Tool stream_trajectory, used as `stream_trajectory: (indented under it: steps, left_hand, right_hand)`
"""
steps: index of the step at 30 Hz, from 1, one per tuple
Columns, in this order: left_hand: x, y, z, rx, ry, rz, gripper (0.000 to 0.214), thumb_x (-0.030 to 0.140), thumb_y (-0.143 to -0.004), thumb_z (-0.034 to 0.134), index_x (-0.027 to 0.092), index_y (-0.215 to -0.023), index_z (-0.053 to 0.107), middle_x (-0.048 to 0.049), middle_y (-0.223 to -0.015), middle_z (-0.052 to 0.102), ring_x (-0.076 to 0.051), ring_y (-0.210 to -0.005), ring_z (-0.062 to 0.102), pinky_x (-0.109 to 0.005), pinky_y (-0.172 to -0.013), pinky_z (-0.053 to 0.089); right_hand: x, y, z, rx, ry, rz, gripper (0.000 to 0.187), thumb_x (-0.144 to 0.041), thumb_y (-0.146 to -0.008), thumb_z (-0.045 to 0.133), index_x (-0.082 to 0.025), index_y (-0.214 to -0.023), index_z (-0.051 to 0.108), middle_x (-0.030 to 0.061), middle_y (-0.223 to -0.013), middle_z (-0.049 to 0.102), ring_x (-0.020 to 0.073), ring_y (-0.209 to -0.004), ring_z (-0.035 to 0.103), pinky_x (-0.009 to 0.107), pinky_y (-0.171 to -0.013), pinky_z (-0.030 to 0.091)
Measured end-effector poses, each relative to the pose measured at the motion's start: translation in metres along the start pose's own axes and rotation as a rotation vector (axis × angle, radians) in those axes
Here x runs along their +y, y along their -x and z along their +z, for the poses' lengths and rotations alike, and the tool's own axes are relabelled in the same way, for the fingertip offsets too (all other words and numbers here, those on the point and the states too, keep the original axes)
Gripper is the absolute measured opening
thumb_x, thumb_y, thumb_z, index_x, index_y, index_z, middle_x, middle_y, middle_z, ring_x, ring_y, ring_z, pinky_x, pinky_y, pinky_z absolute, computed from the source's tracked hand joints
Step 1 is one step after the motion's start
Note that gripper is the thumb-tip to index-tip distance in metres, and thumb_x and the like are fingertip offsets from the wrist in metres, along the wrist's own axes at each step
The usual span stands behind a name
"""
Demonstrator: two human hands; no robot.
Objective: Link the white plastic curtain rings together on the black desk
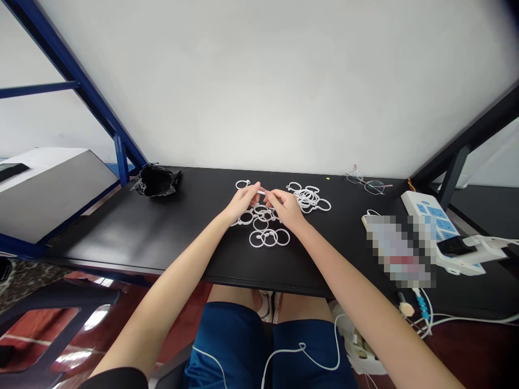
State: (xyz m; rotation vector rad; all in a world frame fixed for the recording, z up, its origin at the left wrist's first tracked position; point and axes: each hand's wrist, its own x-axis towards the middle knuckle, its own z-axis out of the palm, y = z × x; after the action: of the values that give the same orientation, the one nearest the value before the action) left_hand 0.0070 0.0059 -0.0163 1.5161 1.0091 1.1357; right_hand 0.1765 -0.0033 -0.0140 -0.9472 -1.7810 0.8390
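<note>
My left hand (242, 205) and my right hand (287, 208) meet over the middle of the black table, fingertips pinched together. Between them shows a short stretch of a thin white ring (261, 192); the fingers hide most of it. Under and in front of my hands lie several white plastic rings (260, 223) with small knobs, some overlapping. Three overlapped rings (270, 238) form a row nearest to me. A tangled pile of white rings (308, 199) rests just right of my right hand. One single ring (242, 184) lies beyond my left hand.
A crumpled black plastic bag (156, 180) stands open at the left. On the right are eyeglasses (367, 183), a phone (399, 251) with a blurred screen, and a white power strip (436, 216) with plugs. White cables (466, 320) run along the right edge.
</note>
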Motion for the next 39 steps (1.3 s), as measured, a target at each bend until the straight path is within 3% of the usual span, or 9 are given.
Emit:
stream_trajectory:
  steps: [4, 9, 12, 17, 28, 39]
  left_hand:
    - [0.003, 0.002, 0.001, 0.013, -0.164, 0.053, 0.054, 0.063, -0.088, 0.045, 0.016, -0.064, 0.054, 0.0027, -0.056, 0.040, -0.009, -0.051, 0.037, -0.023, -0.050, 0.032]
    - [0.000, 0.004, 0.003, 0.006, -0.196, 0.060, 0.049, 0.060, -0.089, 0.045, 0.017, -0.067, 0.053, 0.0037, -0.055, 0.036, -0.008, -0.048, 0.031, -0.023, -0.046, 0.027]
    - [-0.004, 0.003, 0.005, 0.027, -0.209, 0.054, 0.045, 0.057, -0.088, 0.048, 0.017, -0.069, 0.054, 0.0043, -0.053, 0.035, -0.009, -0.048, 0.033, -0.022, -0.046, 0.027]
    - [-0.002, 0.004, 0.008, 0.014, -0.169, 0.094, 0.044, 0.057, -0.088, 0.047, 0.016, -0.072, 0.056, 0.0015, -0.059, 0.046, -0.011, -0.056, 0.045, -0.023, -0.051, 0.035]
    - [0.005, 0.007, 0.012, -0.015, -0.122, 0.125, 0.043, 0.055, -0.089, 0.046, 0.017, -0.073, 0.054, -0.0002, -0.067, 0.050, -0.013, -0.065, 0.047, -0.025, -0.061, 0.040]
    - [0.005, 0.008, 0.012, -0.013, -0.144, 0.133, 0.043, 0.054, -0.089, 0.047, 0.016, -0.074, 0.056, 0.0008, -0.066, 0.049, -0.011, -0.062, 0.045, -0.024, -0.059, 0.038]
  right_hand:
    - [-0.001, 0.002, 0.003, -0.023, -0.011, -0.008, 0.038, -0.048, -0.092, 0.049, -0.018, -0.073, 0.062, 0.0004, -0.063, 0.060, 0.0118, -0.054, 0.050, 0.025, -0.054, 0.038]
    - [0.001, 0.003, 0.006, -0.034, -0.007, -0.008, 0.040, -0.049, -0.094, 0.045, -0.019, -0.069, 0.054, -0.0015, -0.060, 0.053, 0.0106, -0.052, 0.044, 0.025, -0.052, 0.035]
    - [0.002, 0.005, 0.007, -0.034, 0.025, -0.016, 0.043, -0.048, -0.095, 0.042, -0.019, -0.063, 0.046, -0.0026, -0.057, 0.047, 0.0103, -0.051, 0.041, 0.025, -0.052, 0.033]
    - [0.002, 0.007, 0.011, -0.026, 0.041, -0.074, 0.048, -0.049, -0.098, 0.032, -0.020, -0.060, 0.040, -0.0027, -0.052, 0.040, 0.0113, -0.050, 0.038, 0.027, -0.053, 0.032]
    - [-0.002, 0.007, 0.010, 0.004, 0.161, -0.130, 0.058, -0.057, -0.098, 0.022, -0.019, -0.068, 0.055, 0.0025, -0.057, 0.053, 0.0150, -0.054, 0.050, 0.029, -0.057, 0.036]
    - [-0.001, 0.007, 0.011, 0.011, 0.130, -0.154, 0.054, -0.052, -0.099, 0.025, -0.020, -0.064, 0.051, 0.0022, -0.058, 0.054, 0.0143, -0.054, 0.050, 0.029, -0.057, 0.036]
